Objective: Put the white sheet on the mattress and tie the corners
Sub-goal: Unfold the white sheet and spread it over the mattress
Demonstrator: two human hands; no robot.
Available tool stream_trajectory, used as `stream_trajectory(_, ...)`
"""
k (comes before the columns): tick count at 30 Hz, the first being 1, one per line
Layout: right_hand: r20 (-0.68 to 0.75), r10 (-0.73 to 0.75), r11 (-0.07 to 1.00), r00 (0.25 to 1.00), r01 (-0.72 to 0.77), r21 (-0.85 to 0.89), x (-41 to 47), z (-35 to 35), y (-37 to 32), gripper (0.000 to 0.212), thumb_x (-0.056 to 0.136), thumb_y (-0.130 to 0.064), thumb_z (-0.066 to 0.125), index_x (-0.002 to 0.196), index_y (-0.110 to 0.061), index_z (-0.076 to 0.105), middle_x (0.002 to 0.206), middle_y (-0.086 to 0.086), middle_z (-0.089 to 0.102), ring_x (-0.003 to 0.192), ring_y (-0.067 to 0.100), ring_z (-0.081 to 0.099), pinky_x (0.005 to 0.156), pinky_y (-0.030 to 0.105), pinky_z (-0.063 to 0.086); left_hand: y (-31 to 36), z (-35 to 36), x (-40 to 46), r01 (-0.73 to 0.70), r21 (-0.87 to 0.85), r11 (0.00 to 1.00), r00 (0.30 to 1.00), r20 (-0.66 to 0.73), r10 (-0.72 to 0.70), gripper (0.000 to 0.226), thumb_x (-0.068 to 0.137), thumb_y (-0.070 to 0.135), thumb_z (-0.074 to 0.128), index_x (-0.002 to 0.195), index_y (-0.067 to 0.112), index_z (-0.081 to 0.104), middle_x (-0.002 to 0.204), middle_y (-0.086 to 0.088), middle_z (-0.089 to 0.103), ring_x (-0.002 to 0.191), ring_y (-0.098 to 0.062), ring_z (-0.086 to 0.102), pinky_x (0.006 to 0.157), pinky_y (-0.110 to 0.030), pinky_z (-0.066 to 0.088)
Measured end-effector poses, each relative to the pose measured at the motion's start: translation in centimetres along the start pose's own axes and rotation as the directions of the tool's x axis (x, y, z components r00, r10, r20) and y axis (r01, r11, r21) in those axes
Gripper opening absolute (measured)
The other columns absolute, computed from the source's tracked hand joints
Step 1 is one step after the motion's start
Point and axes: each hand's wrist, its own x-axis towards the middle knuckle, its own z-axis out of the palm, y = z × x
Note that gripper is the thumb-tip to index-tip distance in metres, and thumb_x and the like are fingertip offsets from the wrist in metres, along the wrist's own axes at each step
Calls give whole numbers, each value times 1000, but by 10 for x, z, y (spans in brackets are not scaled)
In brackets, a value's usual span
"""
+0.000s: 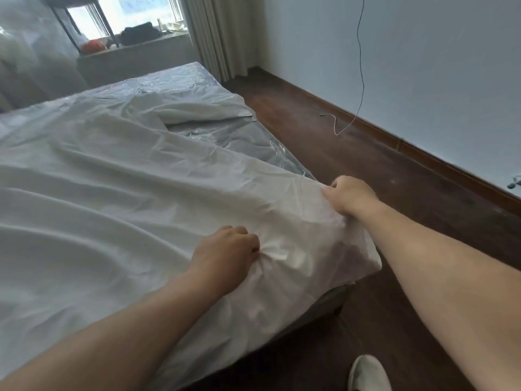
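- Left hand (225, 253): I see the forearm reaching in from bottom left, knuckles up, fingers curled into a bunch of the white sheet (112, 198) near the bed's near right corner — the cloth puckers in tight radiating creases at the grip.
- Right hand (349, 197): arm stretched in from the right edge, wrist straight, fingers and thumb closed on the sheet's edge right at the bed's side, just past the left hand.
- White sheet: thin, matte, heavily wrinkled, lying over most of the mattress (248, 139) in long soft folds; the near corner hangs over the bed's end. Farther up the right side it is folded back on itself, leaving a wedge of mattress bare.
- Mattress: grey, wrapped in shiny crinkled plastic film, bare along the right edge and the far end.
- Floor (380, 170): dark brown wood planks, matching skirting along a pale wall.
- Thin cable (361, 66) hangs down the wall — its end lies on the floor.
- Light shoe (366, 373) at bottom edge.
- Cream pleated curtain (222, 35) beside a bright window.
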Motion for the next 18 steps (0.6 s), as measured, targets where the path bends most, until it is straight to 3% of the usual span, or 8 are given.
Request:
stream_trajectory(3,-42,-121,988,992,116,-107,-3,-12,11,36,100,-48,45,84,-18,57,101,9,67,88,32,57,73,38,42,-1,0,4,-26,-9,1000,999,-30,26,19,104,38,50,107,30,67,107,5,64,109,-23,59,84,-39,55)
stream_trajectory(5,-259,-151,988,954,151,-22,-13,-23,20,36,103,-46,43,84,-17,53,88,5,60,81,29,51,70,38,38,0,-5,1,-35,-114,993,999,-40,30,17,104,38,51,105,30,66,107,5,63,107,-23,59,85,-39,53)
stream_trajectory(7,-452,-17,992,892,72,105,-18,-34,41,37,104,-47,41,87,-16,53,85,5,56,79,28,48,69,39,38,2,-12,-7,-77,-192,978,996,-56,68,16,104,38,51,103,29,64,105,7,62,103,-22,60,83,-36,52)
stream_trajectory(10,-183,241,970,953,-236,49,-24,-25,74,32,94,-38,49,88,-11,65,100,15,68,86,34,59,76,38,47,2,-18,-26,-93,-203,975,996,-33,88,21,104,45,49,113,33,64,118,11,58,111,-16,57,83,-31,48)
stream_trajectory(12,-15,384,922,923,-384,-57,-37,-11,76,36,86,-35,55,107,-11,72,122,20,64,105,40,62,90,42,53,-2,-16,-40,-65,-166,984,998,-9,65,32,102,51,51,127,34,59,130,11,54,122,-15,52,92,-31,47)
stream_trajectory(14,-114,337,942,935,-334,44,-56,-6,48,50,89,-39,56,133,-16,60,140,20,49,123,45,53,104,49,47,-12,-14,-55,-15,-138,990,1000,20,18,44,99,55,54,137,34,53,137,10,50,128,-17,49,99,-33,47)
stream_trajectory(16,-246,154,984,957,-126,127,-77,-9,8,56,94,-46,52,143,-20,51,146,20,45,130,45,48,108,51,42,-24,-10,-68,40,-105,994,998,45,-36,48,97,57,57,138,32,51,138,7,49,129,-19,47,100,-36,47)
stream_trajectory(18,-150,5,993,989,13,121,-99,-5,-37,69,95,-61,46,149,-19,42,147,18,49,132,40,50,107,49,42,-34,-6,-80,101,-68,993,993,66,-96,51,93,60,59,135,32,51,136,5,48,130,-22,45,101,-40,49)
